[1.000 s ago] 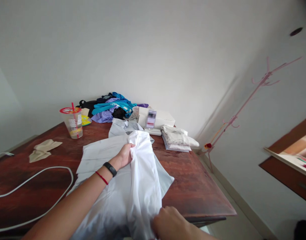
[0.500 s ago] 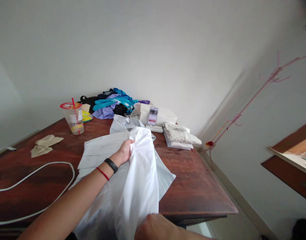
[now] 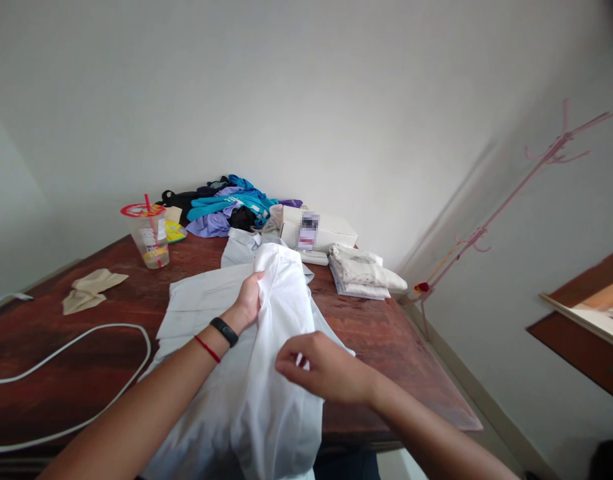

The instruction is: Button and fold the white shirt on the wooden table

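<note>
A white long-sleeved shirt [image 3: 206, 373] lies spread over the table and hangs past its front edge. My left hand [image 3: 249, 299], with a black band and a red string at the wrist, is closed on the shirt near the top of a sleeve. That sleeve [image 3: 281, 300] runs down toward me in loose folds. Over the sleeve's middle is my right hand [image 3: 321, 363], fingers curled in toward the thumb. I see no cloth pulled up in it; whether it touches the sleeve is unclear.
On the wooden table [image 3: 386, 373] are a plastic cup with a straw [image 3: 153, 237], a beige cloth [image 3: 93, 290], a white cable [image 3: 146, 340], a clothes pile [image 3: 236, 207], a white box [image 3: 331, 230] and folded clothes [image 3: 361, 270]. A pink coat rack [image 3: 511, 200] stands right.
My right hand has let go of the sleeve's lower part at the front edge and moved up and forward over it. My left hand keeps its hold, nearly still.
</note>
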`<action>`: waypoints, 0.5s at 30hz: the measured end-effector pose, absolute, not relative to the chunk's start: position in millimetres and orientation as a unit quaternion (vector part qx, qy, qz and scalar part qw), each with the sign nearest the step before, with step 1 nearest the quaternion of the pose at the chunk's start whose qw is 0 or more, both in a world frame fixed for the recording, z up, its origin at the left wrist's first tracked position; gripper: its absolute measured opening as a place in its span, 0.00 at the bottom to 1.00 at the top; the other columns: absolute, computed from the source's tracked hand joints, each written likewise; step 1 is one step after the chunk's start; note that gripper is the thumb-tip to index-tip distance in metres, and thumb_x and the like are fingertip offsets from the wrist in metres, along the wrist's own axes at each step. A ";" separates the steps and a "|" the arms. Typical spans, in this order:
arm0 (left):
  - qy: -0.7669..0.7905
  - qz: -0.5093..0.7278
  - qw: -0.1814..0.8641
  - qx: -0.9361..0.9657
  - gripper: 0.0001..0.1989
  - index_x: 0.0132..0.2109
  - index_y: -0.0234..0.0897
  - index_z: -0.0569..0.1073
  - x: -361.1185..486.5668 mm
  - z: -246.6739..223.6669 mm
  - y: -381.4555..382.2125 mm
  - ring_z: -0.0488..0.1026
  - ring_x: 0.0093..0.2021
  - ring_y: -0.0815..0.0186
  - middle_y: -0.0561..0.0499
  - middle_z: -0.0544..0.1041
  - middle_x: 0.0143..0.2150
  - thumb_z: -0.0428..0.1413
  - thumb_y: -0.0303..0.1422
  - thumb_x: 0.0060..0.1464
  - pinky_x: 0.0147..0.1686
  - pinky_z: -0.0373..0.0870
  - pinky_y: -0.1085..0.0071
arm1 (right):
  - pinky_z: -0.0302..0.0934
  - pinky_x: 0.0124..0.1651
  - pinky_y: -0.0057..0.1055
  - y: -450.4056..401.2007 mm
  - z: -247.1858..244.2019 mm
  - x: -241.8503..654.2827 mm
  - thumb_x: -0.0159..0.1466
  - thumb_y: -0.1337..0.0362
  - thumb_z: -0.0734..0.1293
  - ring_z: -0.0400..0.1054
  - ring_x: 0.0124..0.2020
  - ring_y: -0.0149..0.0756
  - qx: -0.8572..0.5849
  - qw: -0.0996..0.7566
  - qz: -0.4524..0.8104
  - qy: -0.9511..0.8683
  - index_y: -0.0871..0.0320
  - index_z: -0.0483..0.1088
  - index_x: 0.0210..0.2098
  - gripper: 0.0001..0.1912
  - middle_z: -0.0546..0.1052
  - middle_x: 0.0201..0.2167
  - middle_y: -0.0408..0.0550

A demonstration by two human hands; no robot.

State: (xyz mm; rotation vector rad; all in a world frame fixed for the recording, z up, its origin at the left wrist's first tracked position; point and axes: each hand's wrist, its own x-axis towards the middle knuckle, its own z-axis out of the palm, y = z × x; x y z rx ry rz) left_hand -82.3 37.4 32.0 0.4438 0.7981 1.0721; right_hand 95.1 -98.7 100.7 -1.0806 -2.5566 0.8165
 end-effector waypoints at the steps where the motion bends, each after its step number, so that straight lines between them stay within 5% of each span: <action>1: 0.375 0.496 0.756 0.206 0.19 0.49 0.29 0.76 -82.7 32.0 37.3 0.82 0.35 0.51 0.41 0.83 0.34 0.51 0.37 0.57 0.35 0.79 0.63 | 0.66 0.48 0.28 -85.0 96.8 93.9 0.71 0.60 0.63 0.75 0.42 0.34 -0.373 0.157 0.257 -0.877 0.57 0.77 0.45 0.12 0.81 0.41 0.46; 7: 0.428 0.542 0.690 0.216 0.20 0.53 0.32 0.73 -85.7 23.6 44.8 0.78 0.30 0.56 0.47 0.80 0.31 0.52 0.28 0.53 0.29 0.75 0.67 | 0.48 0.72 0.46 -12.8 35.2 86.3 0.69 0.57 0.67 0.50 0.72 0.49 -0.370 0.210 0.091 -0.901 0.60 0.67 0.62 0.25 0.61 0.69 0.59; 11: 0.426 0.604 0.613 0.279 0.29 0.63 0.45 0.65 -88.9 15.8 53.9 0.78 0.48 0.62 0.51 0.80 0.50 0.49 0.24 0.54 0.46 0.75 0.71 | 0.39 0.74 0.52 7.0 5.7 88.3 0.72 0.48 0.62 0.34 0.77 0.51 -0.365 0.158 0.093 -0.913 0.58 0.55 0.72 0.35 0.47 0.76 0.57; 15: 0.518 0.576 0.508 0.377 0.33 0.68 0.42 0.59 -87.8 9.9 52.1 0.70 0.61 0.53 0.44 0.69 0.65 0.52 0.28 0.55 0.58 0.71 0.59 | 0.36 0.74 0.55 12.3 -2.5 91.7 0.71 0.42 0.59 0.29 0.77 0.53 -0.353 0.129 0.104 -0.921 0.55 0.49 0.74 0.40 0.41 0.77 0.54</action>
